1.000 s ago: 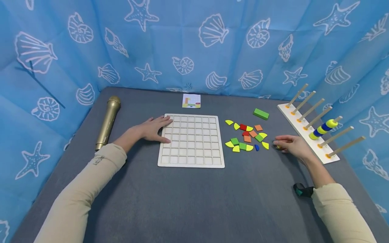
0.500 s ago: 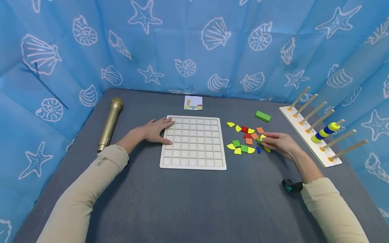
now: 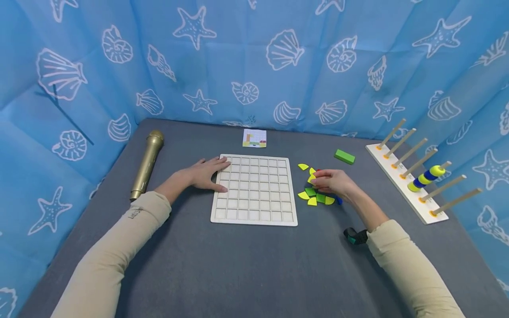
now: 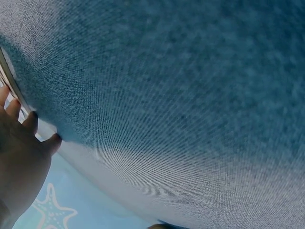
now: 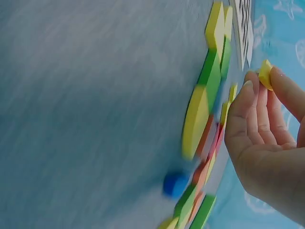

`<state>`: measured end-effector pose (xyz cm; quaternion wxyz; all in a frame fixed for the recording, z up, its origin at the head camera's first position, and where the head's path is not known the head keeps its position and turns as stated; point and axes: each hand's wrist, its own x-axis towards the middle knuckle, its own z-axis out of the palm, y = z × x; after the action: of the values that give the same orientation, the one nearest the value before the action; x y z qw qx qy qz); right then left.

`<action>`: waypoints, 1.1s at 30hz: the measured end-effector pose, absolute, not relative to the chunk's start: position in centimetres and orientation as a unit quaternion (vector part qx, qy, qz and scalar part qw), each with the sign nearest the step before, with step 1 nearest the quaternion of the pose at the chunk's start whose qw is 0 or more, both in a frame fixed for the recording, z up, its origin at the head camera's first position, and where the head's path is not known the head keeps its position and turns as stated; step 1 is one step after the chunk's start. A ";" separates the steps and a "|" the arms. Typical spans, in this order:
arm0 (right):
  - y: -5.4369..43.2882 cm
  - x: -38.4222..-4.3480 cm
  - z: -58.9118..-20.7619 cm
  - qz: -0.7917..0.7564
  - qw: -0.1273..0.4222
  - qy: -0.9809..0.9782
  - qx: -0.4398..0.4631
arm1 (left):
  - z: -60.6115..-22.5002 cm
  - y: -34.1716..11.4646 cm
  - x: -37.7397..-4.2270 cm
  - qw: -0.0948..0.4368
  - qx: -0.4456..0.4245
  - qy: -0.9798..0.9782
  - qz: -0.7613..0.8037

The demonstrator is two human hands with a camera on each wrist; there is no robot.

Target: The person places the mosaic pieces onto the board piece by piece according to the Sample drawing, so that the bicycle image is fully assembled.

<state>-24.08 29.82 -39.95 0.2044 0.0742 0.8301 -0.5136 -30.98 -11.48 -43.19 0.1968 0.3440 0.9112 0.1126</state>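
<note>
My left hand [image 3: 203, 174] rests with spread fingers on the left edge of the white grid board [image 3: 254, 218], whose square cells hold no pieces. In the left wrist view the same hand [image 4: 24, 157] lies along the board's edge. My right hand [image 3: 333, 182] pinches a yellow quarter-round piece [image 5: 265, 76] between thumb and fingertips, raised over the loose pieces right of the board. Around it lie other yellow quarter-rounds [image 3: 303, 167], green squares [image 3: 320, 198] and a blue piece [image 5: 175, 185]. The hand hides most of the red and orange pieces in the head view.
A small pattern card [image 3: 254, 138] lies behind the board. At the left is a gold microphone [image 3: 147, 165]. A green block [image 3: 344, 156] sits at the back right, near a white peg rack [image 3: 405, 185] with yellow and blue beads on one peg.
My right hand has moved left from beside the peg rack, across the loose pieces toward the board, carrying the yellow quarter-round. The left hand stays on the board's edge.
</note>
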 end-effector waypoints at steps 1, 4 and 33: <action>29.4 -24.2 -40.0 -0.513 0.206 0.830 0.072 | -43.2 -11.5 -31.0 0.197 0.344 0.911 0.111; 27.9 -24.8 -40.2 -0.512 0.209 0.831 0.057 | -43.2 -11.4 -31.0 0.197 0.342 0.912 0.110; 17.5 -28.8 -40.4 -0.485 0.254 0.835 -0.059 | -43.2 -10.9 -30.9 0.194 0.341 0.913 0.116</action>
<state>-28.84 17.50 -40.42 0.2537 -0.0586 0.8351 -0.4845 -30.95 -10.93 -43.19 0.1939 0.3406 0.9127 0.1158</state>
